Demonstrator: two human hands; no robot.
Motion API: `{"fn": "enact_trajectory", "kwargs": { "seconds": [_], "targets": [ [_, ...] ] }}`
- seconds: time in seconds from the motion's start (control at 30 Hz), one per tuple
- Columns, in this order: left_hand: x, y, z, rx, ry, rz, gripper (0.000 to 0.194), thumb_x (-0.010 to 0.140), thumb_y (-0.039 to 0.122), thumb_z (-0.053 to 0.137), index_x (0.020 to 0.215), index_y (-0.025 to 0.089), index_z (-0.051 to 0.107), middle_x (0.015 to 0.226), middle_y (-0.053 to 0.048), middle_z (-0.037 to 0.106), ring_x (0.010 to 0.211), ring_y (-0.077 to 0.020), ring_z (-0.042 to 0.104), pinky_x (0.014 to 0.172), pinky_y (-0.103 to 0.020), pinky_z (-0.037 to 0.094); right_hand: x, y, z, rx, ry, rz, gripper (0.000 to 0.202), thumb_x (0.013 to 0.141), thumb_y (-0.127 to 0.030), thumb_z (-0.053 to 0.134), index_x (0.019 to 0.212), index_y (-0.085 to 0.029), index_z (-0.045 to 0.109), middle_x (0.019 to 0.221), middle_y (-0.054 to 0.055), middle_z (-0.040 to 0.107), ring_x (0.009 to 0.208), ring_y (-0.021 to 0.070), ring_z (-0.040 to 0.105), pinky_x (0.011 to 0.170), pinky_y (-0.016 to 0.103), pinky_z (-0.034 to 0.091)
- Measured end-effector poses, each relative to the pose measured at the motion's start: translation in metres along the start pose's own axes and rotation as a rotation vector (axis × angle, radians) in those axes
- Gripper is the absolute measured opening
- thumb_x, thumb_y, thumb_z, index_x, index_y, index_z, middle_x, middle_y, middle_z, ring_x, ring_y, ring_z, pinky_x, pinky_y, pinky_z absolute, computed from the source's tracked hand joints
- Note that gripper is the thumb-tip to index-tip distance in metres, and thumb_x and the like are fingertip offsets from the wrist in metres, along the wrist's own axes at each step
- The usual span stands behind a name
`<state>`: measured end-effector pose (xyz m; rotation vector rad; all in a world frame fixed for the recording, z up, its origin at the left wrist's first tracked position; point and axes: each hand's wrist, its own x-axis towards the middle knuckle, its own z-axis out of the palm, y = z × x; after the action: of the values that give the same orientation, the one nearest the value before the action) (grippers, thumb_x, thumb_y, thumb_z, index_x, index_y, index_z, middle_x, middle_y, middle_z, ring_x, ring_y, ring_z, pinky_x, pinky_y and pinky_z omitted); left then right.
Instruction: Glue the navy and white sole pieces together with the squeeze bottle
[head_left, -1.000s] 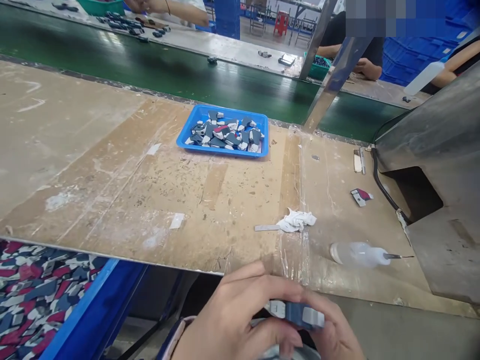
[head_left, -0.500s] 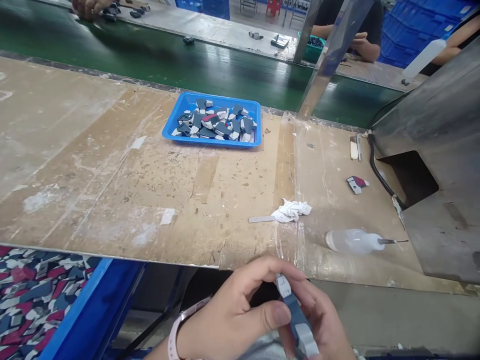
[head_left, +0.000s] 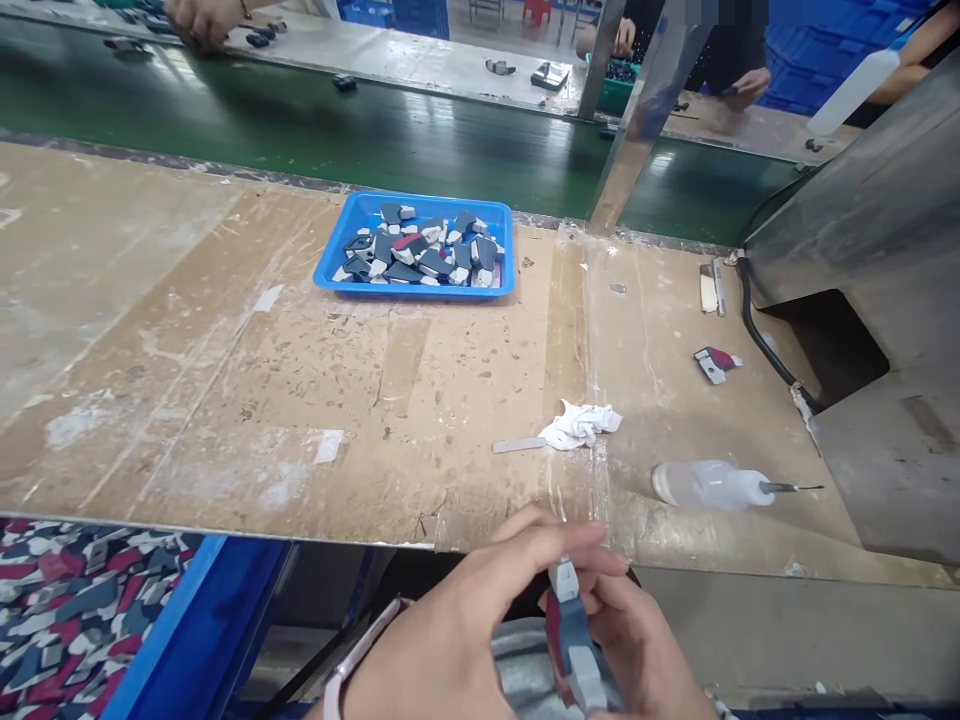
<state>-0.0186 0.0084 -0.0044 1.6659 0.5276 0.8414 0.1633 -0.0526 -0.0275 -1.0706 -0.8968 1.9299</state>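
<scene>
The bottom edge crops my left hand (head_left: 442, 640), right hand (head_left: 649, 650) and blue crate (head_left: 176, 625); I can't see all my fingers around the gray-and-maroon piece (head_left: 571, 630).

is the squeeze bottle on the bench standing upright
No, the squeeze bottle lies on its side on the bench, its thin nozzle pointing right toward the metal housing.

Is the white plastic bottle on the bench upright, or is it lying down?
Lying on its side: the bottle's body and thin nozzle both stretch sideways along the bench.
</scene>
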Motion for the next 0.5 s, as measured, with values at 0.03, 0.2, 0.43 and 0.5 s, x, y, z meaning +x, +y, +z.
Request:
{"fn": "enact_trajectory", "kwargs": {
  "seconds": [0.03,0.2,0.43,0.5],
  "targets": [
    [0.001,-0.001,0.001,0.091,0.014,0.023,0.085,0.078,0.026,0.084,0.15,0.03,0.038,0.13,-0.009,0.069,0.121,-0.0249,0.065,0.102,-0.035,0.056,0.001,-0.001,-0.001,-0.044,-0.018,-0.005,0.058,0.063,-0.064,0.083,0.101,-0.023,0.066,0.074,-0.001,0.053,0.064,0.0146,0.05,0.063,0.028,0.046],
    [0.003,-0.003,0.009,0.323,0.049,0.064,0.064,0.088,0.045,0.074,0.139,0.022,0.045,0.119,-0.011,0.07,0.108,-0.0239,0.065,0.098,-0.035,0.054,0.0,0.0,-0.004,-0.261,0.01,-0.015,0.051,0.067,-0.069,0.077,0.083,-0.022,0.061,0.078,0.003,0.058,0.073,0.0198,0.056,0.082,0.038,0.052],
    [-0.001,0.001,0.015,0.554,0.079,0.016,0.051,0.092,0.05,0.067,0.129,0.019,0.051,0.102,-0.007,0.068,0.094,-0.0234,0.065,0.09,-0.039,0.054,0.005,-0.016,0.0,-0.346,-0.05,-0.003,0.049,0.067,-0.055,0.079,0.09,-0.021,0.053,0.078,-0.001,0.049,0.066,0.0141,0.044,0.071,0.031,0.049],
    [0.0,0.003,0.015,0.643,0.115,0.018,0.052,0.095,0.056,0.06,0.128,0.017,0.051,0.1,-0.007,0.068,0.09,-0.0226,0.065,0.085,-0.038,0.054,0.006,-0.017,0.0,-0.344,-0.049,0.029,0.049,0.066,-0.055,0.078,0.088,-0.022,0.05,0.078,0.0,0.05,0.069,0.0145,0.044,0.071,0.03,0.048]
  ]
}}
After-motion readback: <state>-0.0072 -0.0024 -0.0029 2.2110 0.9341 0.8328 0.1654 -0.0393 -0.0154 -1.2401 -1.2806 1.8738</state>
